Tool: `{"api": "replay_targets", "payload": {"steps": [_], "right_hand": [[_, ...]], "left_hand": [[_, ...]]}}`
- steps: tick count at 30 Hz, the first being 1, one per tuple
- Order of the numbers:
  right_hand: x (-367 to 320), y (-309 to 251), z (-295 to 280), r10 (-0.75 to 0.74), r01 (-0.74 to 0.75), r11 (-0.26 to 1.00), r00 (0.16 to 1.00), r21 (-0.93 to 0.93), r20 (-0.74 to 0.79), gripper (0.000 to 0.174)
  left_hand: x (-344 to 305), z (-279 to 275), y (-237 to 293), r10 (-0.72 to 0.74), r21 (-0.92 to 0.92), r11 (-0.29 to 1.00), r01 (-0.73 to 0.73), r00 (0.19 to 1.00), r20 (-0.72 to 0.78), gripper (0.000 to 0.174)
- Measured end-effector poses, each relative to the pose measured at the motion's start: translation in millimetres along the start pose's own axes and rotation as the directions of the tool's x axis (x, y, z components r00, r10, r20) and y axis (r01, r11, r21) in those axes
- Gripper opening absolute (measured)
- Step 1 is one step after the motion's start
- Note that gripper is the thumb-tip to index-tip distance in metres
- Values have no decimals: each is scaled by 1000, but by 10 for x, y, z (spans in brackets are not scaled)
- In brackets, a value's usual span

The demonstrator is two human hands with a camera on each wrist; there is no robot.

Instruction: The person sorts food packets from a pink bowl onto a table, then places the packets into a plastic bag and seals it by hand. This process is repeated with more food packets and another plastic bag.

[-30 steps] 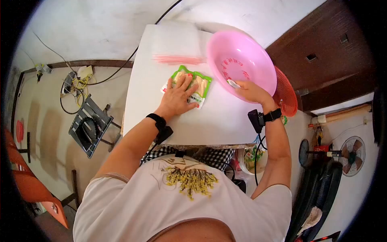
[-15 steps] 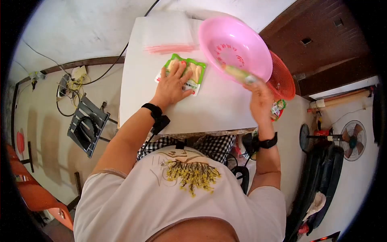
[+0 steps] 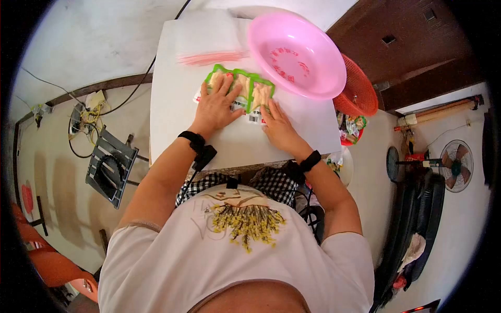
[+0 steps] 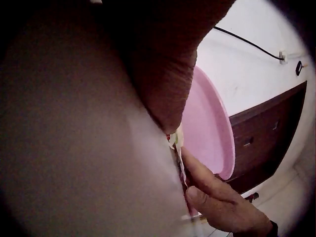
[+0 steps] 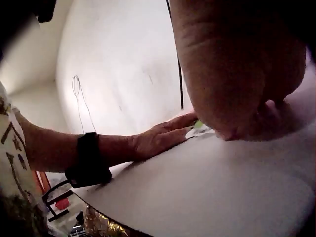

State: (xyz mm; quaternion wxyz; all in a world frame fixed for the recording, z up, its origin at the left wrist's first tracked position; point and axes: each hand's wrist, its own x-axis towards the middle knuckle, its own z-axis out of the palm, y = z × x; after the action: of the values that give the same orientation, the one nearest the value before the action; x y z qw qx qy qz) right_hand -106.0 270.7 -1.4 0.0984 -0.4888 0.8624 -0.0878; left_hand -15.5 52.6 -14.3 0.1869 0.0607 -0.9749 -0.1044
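Two green-edged snack packets lie side by side on the white table [image 3: 172, 120]. My left hand [image 3: 216, 107] lies flat with spread fingers on the left packet [image 3: 239, 84]. My right hand [image 3: 276, 125] touches the near edge of the right packet [image 3: 261, 94] with straight fingers. In the left wrist view my palm fills most of the frame, with the right hand's fingers [image 4: 212, 197] beside a packet edge [image 4: 177, 140]. The right wrist view shows my left hand [image 5: 160, 137] flat on the table [image 5: 222, 187].
A large pink basin [image 3: 295, 47] sits at the table's far right, also seen as the basin [image 4: 210, 123]. A red mesh basket [image 3: 360, 94] stands beyond the right edge. Clear bags with pink strips [image 3: 209, 56] lie at the far side. A black folding stool [image 3: 109, 167] stands on the floor, left.
My right hand took a second packet out of the pink basin, brought it down, and now rests on it beside the first. The left hand stayed on its packet.
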Motion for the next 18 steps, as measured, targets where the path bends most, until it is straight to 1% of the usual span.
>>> {"api": "replay_targets", "payload": {"steps": [1,4,7,10,13,14,16,17,18], "right_hand": [[4,-14,-43,-2,2,1000,1000,11,4,60],[52,-34,-83,1,0,999,1000,-42,8,61],[113,-80,0,89,-90,995,996,-47,-25,66],[93,-228,-153,166,-166,986,986,7,8,68],[93,-245,-13,175,-179,983,978,-27,-116,66],[88,-212,-9,156,-156,988,981,8,-117,66],[107,-147,-55,115,-106,992,985,75,-126,65],[139,-86,-96,196,-162,955,973,249,-119,66],[168,-16,-167,274,-210,885,957,416,-100,67]], "left_hand": [[-3,-1,3,0,-10,1000,0,1000,-2,70],[3,21,-7,4,-25,1000,-4,1000,0,69],[-2,62,-1,6,6,1000,-5,999,-46,69],[15,-24,62,-50,27,998,48,997,51,72],[13,-26,84,-62,46,997,61,998,28,69],[6,12,70,-41,52,998,43,999,-34,68],[12,4,86,-44,53,998,45,999,-10,68],[22,-14,91,-45,55,997,44,999,3,68],[24,-35,97,-53,61,997,52,999,9,68]]}}
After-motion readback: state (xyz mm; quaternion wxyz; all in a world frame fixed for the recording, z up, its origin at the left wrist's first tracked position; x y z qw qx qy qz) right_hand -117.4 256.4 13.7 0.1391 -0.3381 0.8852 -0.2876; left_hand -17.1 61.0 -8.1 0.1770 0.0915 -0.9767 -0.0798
